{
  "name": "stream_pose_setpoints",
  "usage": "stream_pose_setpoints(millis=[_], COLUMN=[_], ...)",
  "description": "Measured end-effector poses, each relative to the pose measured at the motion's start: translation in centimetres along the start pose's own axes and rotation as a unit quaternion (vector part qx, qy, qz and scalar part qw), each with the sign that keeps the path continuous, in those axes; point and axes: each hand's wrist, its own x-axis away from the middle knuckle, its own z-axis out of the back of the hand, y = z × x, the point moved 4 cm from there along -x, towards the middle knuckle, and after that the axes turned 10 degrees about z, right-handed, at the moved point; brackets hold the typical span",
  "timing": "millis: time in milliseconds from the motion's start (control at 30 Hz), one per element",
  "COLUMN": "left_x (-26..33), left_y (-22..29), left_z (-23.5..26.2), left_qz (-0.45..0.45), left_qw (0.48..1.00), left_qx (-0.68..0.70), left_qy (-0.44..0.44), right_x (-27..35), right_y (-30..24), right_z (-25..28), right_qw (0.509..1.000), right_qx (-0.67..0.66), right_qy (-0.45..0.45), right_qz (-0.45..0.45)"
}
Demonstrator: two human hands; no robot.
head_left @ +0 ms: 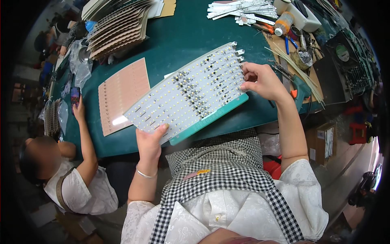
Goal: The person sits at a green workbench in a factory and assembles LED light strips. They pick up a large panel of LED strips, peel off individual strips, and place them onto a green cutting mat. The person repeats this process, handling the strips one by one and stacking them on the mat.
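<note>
A white LED circuit board panel (162,97), dotted with small yellow LEDs and rows of dark components, is held tilted above the table's near edge. My left hand (149,143) grips its lower left corner, thumb on top. At the right end, my right hand (264,81) pinches the panel's edge with bent fingers, just below several small metal connectors (239,53). A teal strip (211,119) runs along the panel's near side, partly beneath it. Left of it, a pinkish board (124,95) with a row of connectors lies on the green table.
Stacked pinkish boards (120,30) stand at the far left. White strips (243,10) lie at the back, near an orange-labelled bottle (283,23). To the right are a teal glue gun (301,91) and thin pale sticks (298,71). Another person (81,179) sits at left, holding a phone (75,97).
</note>
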Motion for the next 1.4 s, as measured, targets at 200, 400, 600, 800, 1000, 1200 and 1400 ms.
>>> stream_pose_setpoints(millis=[200,400,600,800,1000,1200,1400], left_x=[2.1,3.4,3.4,3.3,3.2,3.2,2.6], left_y=[-0.5,0.1,1.7,1.5,1.5,1.9,1.7], left_z=[0.1,-0.5,-1.6,-1.3,-1.5,-1.8,-1.5], left_qz=[-0.142,-0.356,-0.48,-0.49,-0.52,-0.543,-0.54], left_qw=[0.984,0.867,0.801,0.797,0.767,0.712,0.712], left_qx=[-0.103,-0.349,-0.315,-0.322,-0.336,-0.381,-0.38], left_qy=[0.018,-0.015,-0.167,-0.143,-0.168,-0.229,-0.239], right_x=[2.3,3.4,4.7,4.2,4.5,4.2,4.3], right_y=[-0.4,-0.4,0.5,1.3,3.8,3.0,3.2], right_z=[-0.2,-1.3,-2.2,-2.9,-2.3,-2.5,-2.8], right_qw=[0.982,0.946,0.922,0.957,0.96,0.953,0.95], right_qx=[0.118,0.153,0.112,-0.015,-0.212,-0.209,-0.218], right_qy=[0.092,0.202,0.253,0.242,0.184,0.213,0.219], right_qz=[0.114,0.202,0.27,0.158,0.014,-0.052,-0.052])
